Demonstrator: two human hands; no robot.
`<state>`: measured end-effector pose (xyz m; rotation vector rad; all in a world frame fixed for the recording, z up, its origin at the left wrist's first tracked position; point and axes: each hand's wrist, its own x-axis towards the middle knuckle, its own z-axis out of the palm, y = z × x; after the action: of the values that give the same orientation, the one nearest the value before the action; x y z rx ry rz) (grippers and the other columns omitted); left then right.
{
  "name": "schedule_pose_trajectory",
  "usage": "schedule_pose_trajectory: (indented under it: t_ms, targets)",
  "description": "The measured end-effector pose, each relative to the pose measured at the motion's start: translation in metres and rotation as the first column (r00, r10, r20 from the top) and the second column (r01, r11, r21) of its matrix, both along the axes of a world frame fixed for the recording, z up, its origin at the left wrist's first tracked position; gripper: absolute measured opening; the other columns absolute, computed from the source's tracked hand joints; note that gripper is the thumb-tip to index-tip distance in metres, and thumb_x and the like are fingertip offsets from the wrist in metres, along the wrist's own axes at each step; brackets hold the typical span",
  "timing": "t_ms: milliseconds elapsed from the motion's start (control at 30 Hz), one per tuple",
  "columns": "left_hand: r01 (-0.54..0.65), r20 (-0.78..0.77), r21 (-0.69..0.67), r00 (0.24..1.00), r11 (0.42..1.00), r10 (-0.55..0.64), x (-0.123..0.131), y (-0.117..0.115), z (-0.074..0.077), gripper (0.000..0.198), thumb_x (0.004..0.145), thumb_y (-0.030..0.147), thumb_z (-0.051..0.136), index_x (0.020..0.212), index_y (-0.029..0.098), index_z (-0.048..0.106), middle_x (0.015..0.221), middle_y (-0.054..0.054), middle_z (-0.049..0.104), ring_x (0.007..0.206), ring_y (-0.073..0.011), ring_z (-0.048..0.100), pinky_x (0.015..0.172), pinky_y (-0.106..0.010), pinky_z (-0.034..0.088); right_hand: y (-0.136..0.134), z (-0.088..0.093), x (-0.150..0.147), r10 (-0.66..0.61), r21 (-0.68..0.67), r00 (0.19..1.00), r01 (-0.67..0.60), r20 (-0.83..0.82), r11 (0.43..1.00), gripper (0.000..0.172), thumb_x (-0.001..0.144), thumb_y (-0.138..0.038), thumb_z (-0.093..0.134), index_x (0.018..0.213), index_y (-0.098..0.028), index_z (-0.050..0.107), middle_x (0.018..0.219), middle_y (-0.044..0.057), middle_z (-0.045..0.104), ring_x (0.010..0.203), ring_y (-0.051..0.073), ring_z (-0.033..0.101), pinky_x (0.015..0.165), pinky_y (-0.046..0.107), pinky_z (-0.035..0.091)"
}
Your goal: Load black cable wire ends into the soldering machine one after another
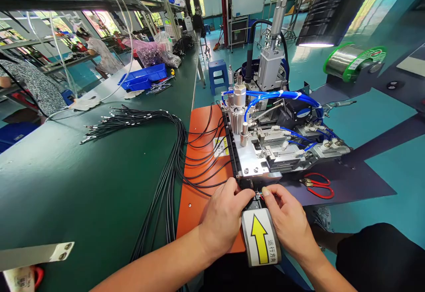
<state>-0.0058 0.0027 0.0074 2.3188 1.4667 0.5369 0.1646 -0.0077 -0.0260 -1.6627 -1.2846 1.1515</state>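
Note:
My left hand (223, 216) and my right hand (288, 219) meet at the front edge of a small metal machine (265, 150) with blue air hoses. Both hands pinch the end of a thin black cable with red wire tips (258, 193) at the machine's slot. Between my hands sits a grey guard with a yellow arrow label (260, 237). The machine stands on an orange base plate (199, 172).
A bundle of black cables (166, 150) fans across the green bench (83, 172) to the left. Red scissors (318, 185) lie right of the machine. A blue tray (143, 76) and other workers sit far left. A solder spool (352, 61) hangs at right.

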Motion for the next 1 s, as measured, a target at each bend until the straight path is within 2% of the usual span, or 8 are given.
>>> schedule_pose_trajectory:
  t_ms: [167, 333, 467, 667, 733, 833, 1000]
  targets:
    - [0.005, -0.025, -0.015, 1.0, 1.0, -0.005, 0.001, 0.0, 0.002, 0.017, 0.092, 0.018, 0.058, 0.103, 0.024, 0.07, 0.09, -0.004, 0.05, 0.081, -0.0188, 0.053, 0.069, -0.028, 0.044, 0.002, -0.001, -0.001, 0.001, 0.003, 1.0, -0.001, 0.009, 1.0, 0.038, 0.094, -0.055, 0.047, 0.088, -0.021, 0.062, 0.076, 0.0, 0.062, 0.067, 0.016, 0.054, 0.061, 0.026, 0.043]
    - [0.009, -0.029, -0.022, 1.0, 1.0, -0.01, 0.002, 0.001, 0.003, 0.016, 0.091, 0.018, 0.059, 0.102, 0.023, 0.071, 0.089, -0.005, 0.051, 0.082, -0.0191, 0.053, 0.069, -0.028, 0.045, 0.002, -0.002, 0.001, -0.022, -0.037, 0.997, 0.02, -0.074, 0.999, 0.041, 0.091, -0.057, 0.051, 0.09, -0.019, 0.066, 0.079, 0.003, 0.066, 0.07, 0.018, 0.056, 0.063, 0.027, 0.045]
    - [0.01, -0.023, -0.011, 1.0, 1.0, -0.01, 0.001, 0.001, 0.003, 0.015, 0.092, 0.022, 0.059, 0.101, 0.023, 0.07, 0.088, -0.004, 0.05, 0.08, -0.0186, 0.052, 0.069, -0.028, 0.045, -0.005, 0.007, 0.005, -0.058, -0.108, 0.982, 0.039, -0.178, 0.993, 0.044, 0.085, -0.058, 0.059, 0.094, -0.017, 0.072, 0.077, 0.005, 0.069, 0.07, 0.021, 0.059, 0.058, 0.027, 0.046]
    - [0.001, -0.025, 0.007, 1.0, 1.0, 0.0, 0.001, 0.0, 0.001, 0.014, 0.093, 0.024, 0.058, 0.1, 0.023, 0.07, 0.087, -0.003, 0.049, 0.078, -0.0179, 0.051, 0.067, -0.028, 0.044, -0.01, 0.018, 0.008, 0.007, -0.13, 0.96, -0.045, -0.281, 0.991, 0.042, 0.083, -0.054, 0.063, 0.092, -0.014, 0.074, 0.077, 0.006, 0.07, 0.066, 0.019, 0.06, 0.058, 0.028, 0.046]
    - [0.003, -0.02, 0.01, 1.0, 1.0, -0.003, 0.001, 0.0, 0.001, 0.014, 0.093, 0.025, 0.058, 0.1, 0.023, 0.07, 0.087, -0.003, 0.049, 0.078, -0.0178, 0.051, 0.067, -0.028, 0.044, -0.008, 0.017, 0.008, 0.022, -0.116, 0.971, -0.051, -0.238, 0.992, 0.04, 0.085, -0.054, 0.062, 0.091, -0.016, 0.072, 0.077, 0.006, 0.069, 0.066, 0.019, 0.059, 0.057, 0.028, 0.046]
    - [0.003, -0.012, 0.009, 1.0, 1.0, -0.003, 0.001, 0.0, 0.001, 0.014, 0.094, 0.025, 0.057, 0.1, 0.023, 0.07, 0.087, -0.003, 0.05, 0.078, -0.018, 0.052, 0.067, -0.028, 0.044, -0.006, 0.016, 0.008, 0.046, -0.079, 0.996, -0.052, -0.083, 0.996, 0.036, 0.088, -0.054, 0.058, 0.086, -0.02, 0.068, 0.074, 0.003, 0.065, 0.065, 0.018, 0.055, 0.056, 0.027, 0.044]
    - [0.001, -0.007, 0.005, 1.0, 1.0, -0.001, 0.001, 0.0, 0.002, 0.016, 0.094, 0.023, 0.056, 0.101, 0.023, 0.07, 0.088, -0.004, 0.051, 0.079, -0.0188, 0.053, 0.068, -0.029, 0.046, -0.005, 0.015, 0.01, 0.083, 0.051, 0.987, -0.09, 0.138, 0.995, 0.032, 0.094, -0.05, 0.051, 0.082, -0.023, 0.062, 0.07, 0.0, 0.059, 0.062, 0.017, 0.052, 0.058, 0.028, 0.042]
